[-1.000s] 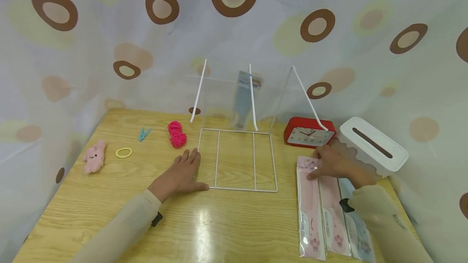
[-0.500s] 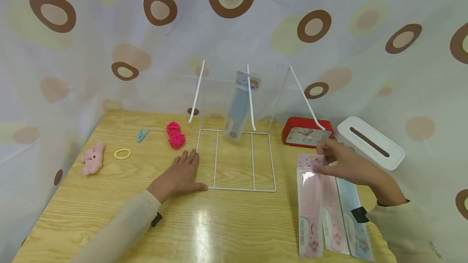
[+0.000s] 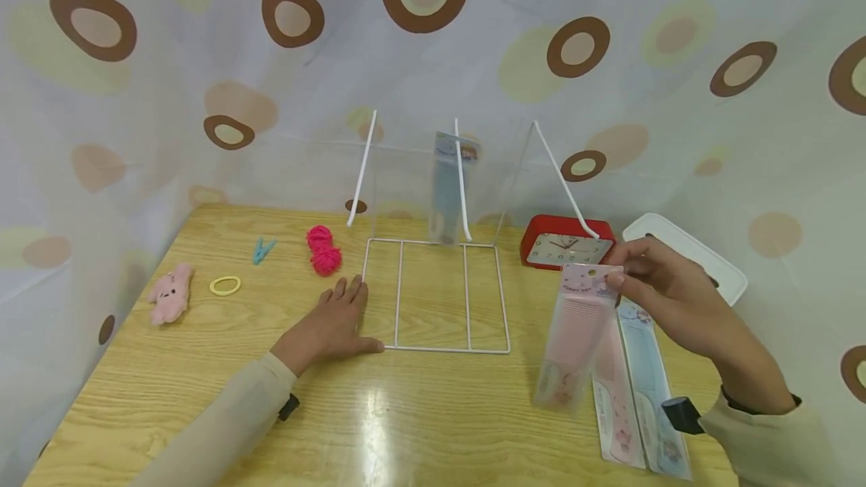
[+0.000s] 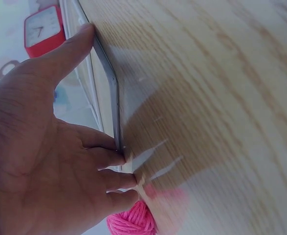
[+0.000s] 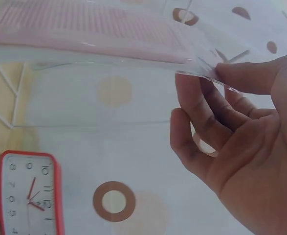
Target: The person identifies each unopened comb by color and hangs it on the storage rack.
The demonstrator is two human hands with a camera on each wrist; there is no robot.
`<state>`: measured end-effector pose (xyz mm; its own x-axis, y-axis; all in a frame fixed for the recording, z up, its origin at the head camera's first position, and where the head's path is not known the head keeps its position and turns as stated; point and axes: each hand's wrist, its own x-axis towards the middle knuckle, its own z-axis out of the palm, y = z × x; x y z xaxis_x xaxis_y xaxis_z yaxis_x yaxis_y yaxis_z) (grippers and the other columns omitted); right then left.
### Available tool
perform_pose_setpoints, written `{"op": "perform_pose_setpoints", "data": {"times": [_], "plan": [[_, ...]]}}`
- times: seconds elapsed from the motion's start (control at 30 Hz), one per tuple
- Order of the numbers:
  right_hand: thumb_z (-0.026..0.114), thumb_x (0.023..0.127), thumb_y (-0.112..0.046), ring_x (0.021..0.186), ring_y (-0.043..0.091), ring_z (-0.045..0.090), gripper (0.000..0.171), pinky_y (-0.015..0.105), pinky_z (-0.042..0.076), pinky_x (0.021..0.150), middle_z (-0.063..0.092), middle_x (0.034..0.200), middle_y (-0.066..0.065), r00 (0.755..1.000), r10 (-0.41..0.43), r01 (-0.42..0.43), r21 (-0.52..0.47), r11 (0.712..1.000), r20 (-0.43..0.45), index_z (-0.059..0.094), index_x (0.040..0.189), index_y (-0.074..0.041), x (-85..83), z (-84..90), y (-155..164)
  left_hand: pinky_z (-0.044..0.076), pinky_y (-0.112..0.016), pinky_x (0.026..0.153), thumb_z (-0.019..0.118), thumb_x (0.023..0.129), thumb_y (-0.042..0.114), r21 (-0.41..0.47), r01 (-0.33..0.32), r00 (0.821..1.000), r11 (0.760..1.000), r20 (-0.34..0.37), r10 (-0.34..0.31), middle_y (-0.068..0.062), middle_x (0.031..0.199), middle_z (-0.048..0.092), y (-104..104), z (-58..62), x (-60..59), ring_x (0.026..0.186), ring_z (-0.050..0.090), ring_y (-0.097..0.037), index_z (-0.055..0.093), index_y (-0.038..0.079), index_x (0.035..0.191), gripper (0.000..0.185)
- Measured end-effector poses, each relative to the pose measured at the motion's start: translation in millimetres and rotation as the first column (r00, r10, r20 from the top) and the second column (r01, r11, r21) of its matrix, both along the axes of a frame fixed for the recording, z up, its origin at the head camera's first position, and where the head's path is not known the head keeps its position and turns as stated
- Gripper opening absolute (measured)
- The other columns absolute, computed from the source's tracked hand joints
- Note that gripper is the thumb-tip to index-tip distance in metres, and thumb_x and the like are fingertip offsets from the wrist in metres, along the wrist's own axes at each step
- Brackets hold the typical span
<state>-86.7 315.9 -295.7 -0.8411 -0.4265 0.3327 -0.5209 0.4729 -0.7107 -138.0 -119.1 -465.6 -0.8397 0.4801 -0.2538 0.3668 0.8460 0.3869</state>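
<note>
We now have the pink comb (image 3: 573, 329) lifted off the counter (image 3: 203, 367), right hand (image 3: 666, 291) pinching its top; left hand (image 3: 331, 322) stays flat, fingers relaxed, steadying the rack (image 3: 433, 295).

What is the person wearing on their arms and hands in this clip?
Both hands are bare: the left hand and right hand show no gloves or rings. Each arm is covered by a long cream sleeve, loose and plain; the right sleeve matches it. A small black strap or clip sits at each wrist, left and right.
</note>
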Motion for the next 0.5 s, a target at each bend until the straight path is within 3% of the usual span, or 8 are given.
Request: {"op": "perform_pose_setpoints", "data": {"times": [0.13,0.23,0.5], "plan": [[0.058,0.087,0.024,0.075,0.011,0.062,0.025,0.015,0.052,0.068,0.065,0.093,0.004,0.999,0.036,-0.04,-0.146,0.988,-0.031,0.055,0.106,0.009,2.6,9.3,-3,0.015,-0.061,0.118,0.07,0.088,0.056,-0.001,0.002,1.0,1.0,0.0,-0.002,-0.028,0.162,0.013,0,-0.3,-0.2,0.149,0.009,-0.049,0.021,-0.011,0.154,0.106],[0.058,0.086,0.025,0.076,0.012,0.063,0.024,0.015,0.053,0.07,0.067,0.091,0.007,0.997,0.075,-0.081,-0.256,0.963,-0.033,0.053,0.107,0.015,4.0,15.5,-5,0.015,-0.061,0.118,0.07,0.087,0.056,0.005,0.0,1.0,1.0,0.002,0.0,-0.028,0.163,0.013,0,0.3,-0.1,0.149,0.009,-0.049,0.02,-0.01,0.154,0.107],[0.057,0.089,0.021,0.082,0.013,0.065,0.022,0.014,0.053,0.077,0.071,0.096,0.009,0.991,0.075,-0.104,-0.273,0.956,-0.115,0.05,0.11,0.02,0.0,25.1,-12,0.015,-0.062,0.118,0.07,0.088,0.056,0.01,0.0,1.0,1.0,0.003,0.0,-0.028,0.163,0.012,0,1.6,-0.1,0.149,0.009,-0.049,0.02,-0.01,0.155,0.106]]}}
